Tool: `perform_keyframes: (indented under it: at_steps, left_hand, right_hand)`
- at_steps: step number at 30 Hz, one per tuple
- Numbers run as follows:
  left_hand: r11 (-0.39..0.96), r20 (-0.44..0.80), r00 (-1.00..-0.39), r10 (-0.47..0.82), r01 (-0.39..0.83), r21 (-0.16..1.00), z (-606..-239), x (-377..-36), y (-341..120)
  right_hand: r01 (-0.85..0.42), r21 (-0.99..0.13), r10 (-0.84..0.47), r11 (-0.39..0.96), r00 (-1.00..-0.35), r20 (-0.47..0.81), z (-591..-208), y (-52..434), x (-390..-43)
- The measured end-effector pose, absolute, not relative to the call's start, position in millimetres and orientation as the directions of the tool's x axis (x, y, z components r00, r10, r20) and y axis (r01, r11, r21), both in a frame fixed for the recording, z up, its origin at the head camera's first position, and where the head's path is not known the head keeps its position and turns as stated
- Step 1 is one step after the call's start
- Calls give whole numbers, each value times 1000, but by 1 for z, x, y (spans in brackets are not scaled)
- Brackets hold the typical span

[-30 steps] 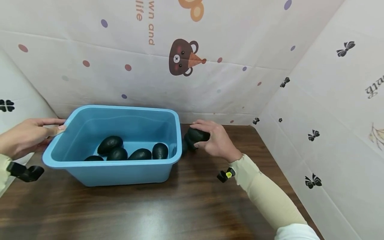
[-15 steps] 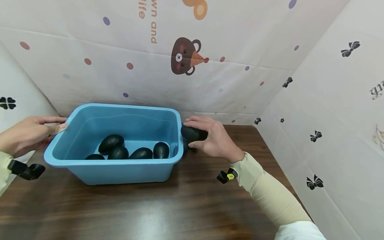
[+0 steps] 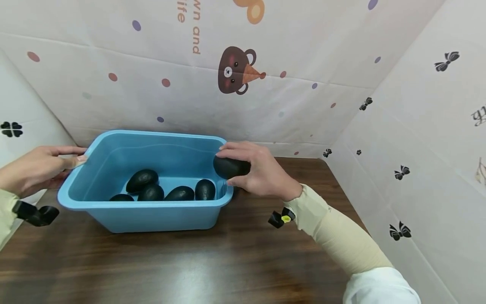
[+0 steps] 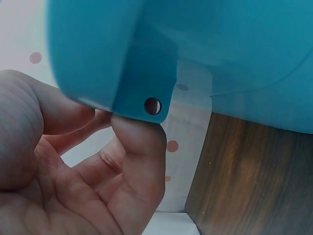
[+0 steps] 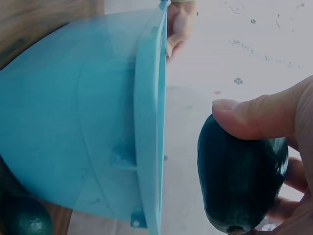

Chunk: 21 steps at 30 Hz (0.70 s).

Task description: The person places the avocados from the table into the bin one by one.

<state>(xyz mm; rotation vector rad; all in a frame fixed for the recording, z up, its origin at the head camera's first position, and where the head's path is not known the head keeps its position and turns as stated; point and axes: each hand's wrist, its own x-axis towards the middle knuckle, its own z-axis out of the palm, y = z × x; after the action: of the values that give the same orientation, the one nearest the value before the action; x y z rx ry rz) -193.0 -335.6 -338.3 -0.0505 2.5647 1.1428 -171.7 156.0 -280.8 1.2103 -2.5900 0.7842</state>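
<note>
Head view: a blue tub [image 3: 152, 211] sits on a dark wood table [image 3: 228, 261], near the back wall. Five dark avocados [image 3: 167, 190] lie on its floor, bunched toward the front wall, with bare floor behind them. The right hand [image 3: 258, 171] grasps a sixth avocado [image 3: 230, 166] between thumb and curled fingers, held above the tub's right rim at its back corner. The left hand [image 3: 36, 169] pinches the tub's left rim. Open tabletop stretches in front of and to the right of the tub, out to the side wall with black bows. On the back wall, orange lettering reads "wn and", cut off at the top, beside a bear with a cone.

Left wrist view: the left hand [image 4: 73, 186] has its fingertip pressed up under the tub rim [image 4: 142, 93], beside a small hole in the plastic.

Right wrist view: the thumb [image 5: 259, 117] and fingers wrap the held avocado [image 5: 239, 181], which hangs clear of the tub's rim [image 5: 149, 127]. Another avocado [image 5: 24, 218] lies on the table beside the tub's outer wall
</note>
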Motion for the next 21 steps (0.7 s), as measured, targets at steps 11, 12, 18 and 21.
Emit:
perform_keyframes:
  at_steps: [11,12,18,21]
  left_hand:
    - [681,-313,-944,101,-164,714,-337,-195,-336]
    - [680,-314,-944,102,-164,714,-337,-195,-336]
    - [672,-314,-944,104,-166,722,-338,-194,-337]
    - [669,-319,-942,105,-170,723,-338,-194,-337]
  right_hand:
    - [-759,-366,-706,538,-643,295,-270,121,-186]
    - [-757,-364,-707,543,-646,288,-268,118,-187]
    - [-762,-342,-730,550,-637,247,-260,98,-195]
    - [-758,-340,-736,556,-640,224,-257,90,-199]
